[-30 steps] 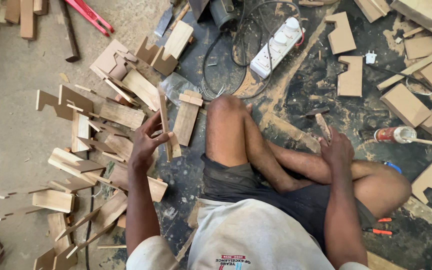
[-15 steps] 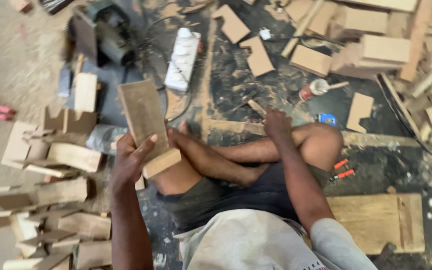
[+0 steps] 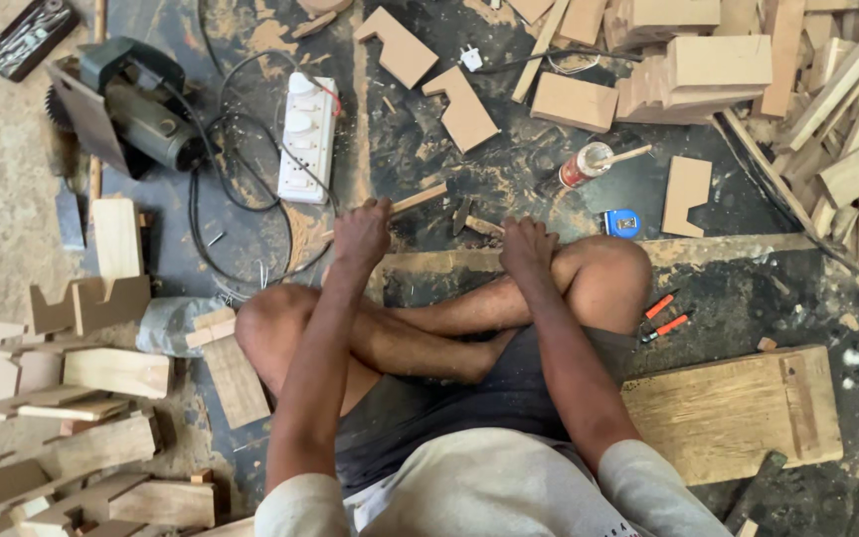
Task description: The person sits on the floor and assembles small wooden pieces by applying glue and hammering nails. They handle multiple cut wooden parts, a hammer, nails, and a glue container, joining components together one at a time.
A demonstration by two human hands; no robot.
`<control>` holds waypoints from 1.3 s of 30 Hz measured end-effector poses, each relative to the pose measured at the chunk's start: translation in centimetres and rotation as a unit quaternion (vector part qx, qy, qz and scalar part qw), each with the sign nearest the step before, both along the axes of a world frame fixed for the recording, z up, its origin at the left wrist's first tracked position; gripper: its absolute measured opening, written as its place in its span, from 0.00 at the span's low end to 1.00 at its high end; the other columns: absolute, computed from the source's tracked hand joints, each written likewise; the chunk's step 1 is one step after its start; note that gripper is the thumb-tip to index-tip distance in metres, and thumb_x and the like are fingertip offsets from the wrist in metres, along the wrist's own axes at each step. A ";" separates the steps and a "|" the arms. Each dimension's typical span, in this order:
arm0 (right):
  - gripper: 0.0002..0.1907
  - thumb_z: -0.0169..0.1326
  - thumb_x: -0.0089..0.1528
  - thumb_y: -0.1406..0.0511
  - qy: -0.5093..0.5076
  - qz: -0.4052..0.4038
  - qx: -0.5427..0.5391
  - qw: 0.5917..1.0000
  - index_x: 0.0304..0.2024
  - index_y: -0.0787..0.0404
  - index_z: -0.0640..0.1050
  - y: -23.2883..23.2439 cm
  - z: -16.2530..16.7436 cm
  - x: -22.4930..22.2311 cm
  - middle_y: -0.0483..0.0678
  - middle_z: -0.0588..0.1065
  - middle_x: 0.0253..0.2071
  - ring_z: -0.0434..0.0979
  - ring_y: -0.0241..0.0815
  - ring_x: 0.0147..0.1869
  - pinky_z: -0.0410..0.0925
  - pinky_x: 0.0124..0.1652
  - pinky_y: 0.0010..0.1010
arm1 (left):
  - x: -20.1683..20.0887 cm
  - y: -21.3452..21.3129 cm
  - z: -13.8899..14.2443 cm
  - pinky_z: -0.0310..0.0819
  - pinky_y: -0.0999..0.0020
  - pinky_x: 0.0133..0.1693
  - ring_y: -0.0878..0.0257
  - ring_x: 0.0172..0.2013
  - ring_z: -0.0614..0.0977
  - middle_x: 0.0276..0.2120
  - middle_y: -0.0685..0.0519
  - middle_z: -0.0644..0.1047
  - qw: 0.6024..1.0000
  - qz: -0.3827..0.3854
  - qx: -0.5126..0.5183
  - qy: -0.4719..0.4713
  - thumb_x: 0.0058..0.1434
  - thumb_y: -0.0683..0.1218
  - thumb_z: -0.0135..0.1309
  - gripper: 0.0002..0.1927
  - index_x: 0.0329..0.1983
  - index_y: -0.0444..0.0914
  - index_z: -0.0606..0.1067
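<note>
Posture: person sits cross-legged on the floor [image 3: 12,189], knees out toward 9 and 3 o'clock.
Left hand [image 3: 362,231]: fingers curled tight around a thin wooden stick [image 3: 418,198], which juts out of the fist toward 2 o'clock.
Right hand [image 3: 527,246]: closed in a fist at the right knee; a small dark piece [image 3: 473,221] shows at its 10 o'clock edge; whether it is gripped, cannot tell.
Hands, relation: apart, side by side, left at 9 o'clock of right.
Power strip [image 3: 308,137]: white, at 11 o'clock of the left hand, cable looped around it.
Circular saw [image 3: 126,104]: green and black, at 9 o'clock of the power strip.
Glue bottle [image 3: 587,164]: lying on its side, at 1 o'clock of the right hand.
Tape measure [image 3: 623,223]: blue, at 3 o'clock of the right hand, near the knee.
Wooden board [image 3: 733,413]: flat on the floor, at 4 o'clock of the right knee.
Wood offcuts [image 3: 82,368]: heaped at 8 o'clock of the left knee.
</note>
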State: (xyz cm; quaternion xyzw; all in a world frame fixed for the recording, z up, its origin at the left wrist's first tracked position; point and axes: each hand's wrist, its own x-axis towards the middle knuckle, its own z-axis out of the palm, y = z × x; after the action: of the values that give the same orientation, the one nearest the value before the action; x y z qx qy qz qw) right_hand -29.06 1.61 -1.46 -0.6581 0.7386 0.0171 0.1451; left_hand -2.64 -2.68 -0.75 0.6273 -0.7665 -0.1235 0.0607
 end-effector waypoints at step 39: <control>0.07 0.60 0.68 0.67 -0.313 -0.141 -0.376 0.860 0.46 0.63 0.77 -6.0 1.8 -12.9 0.52 0.78 0.39 0.81 0.41 0.40 0.74 0.39 0.32 | 1.6 0.3 -4.2 0.82 0.52 0.41 0.43 0.50 0.77 0.48 0.47 0.76 0.997 0.007 0.054 -0.046 0.54 0.35 0.57 0.18 0.49 0.36 0.70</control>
State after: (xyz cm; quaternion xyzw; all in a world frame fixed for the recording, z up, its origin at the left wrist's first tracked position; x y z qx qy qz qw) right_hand -41.92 -4.40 0.38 -0.5219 0.6895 -0.4898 0.1109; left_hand -1.07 -2.37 -4.93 0.6405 -0.7560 -0.1348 -0.0075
